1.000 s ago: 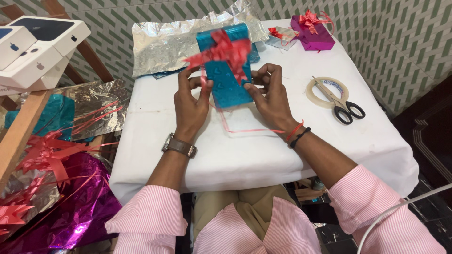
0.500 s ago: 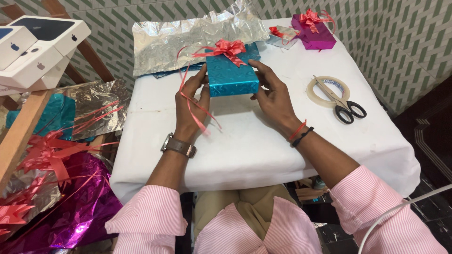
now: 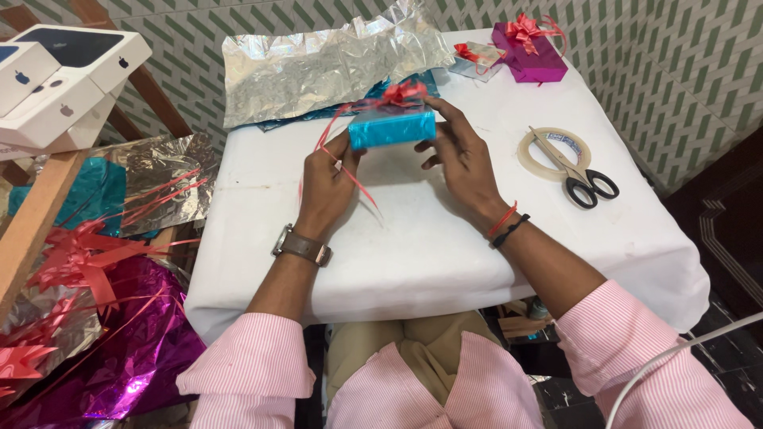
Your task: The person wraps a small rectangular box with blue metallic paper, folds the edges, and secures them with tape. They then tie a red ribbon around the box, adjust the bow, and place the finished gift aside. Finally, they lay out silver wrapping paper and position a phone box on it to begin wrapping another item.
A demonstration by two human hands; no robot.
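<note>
the blue wrapped gift box sits between the two hands above the white table, raised off the cloth near the far middle. the left hand pinches its left end with thumb and fingers, red ribbon tails trailing down past the knuckles; the right hand grips the right end, fingers curled over the top edge. half a second ago the box showed its broad top face to the camera; now it is tipped so only the narrow near side shows, with the red bow peeking above the far edge. its long axis runs left to right, roughly level. tape roll and scissors lie well apart on the right.
</note>
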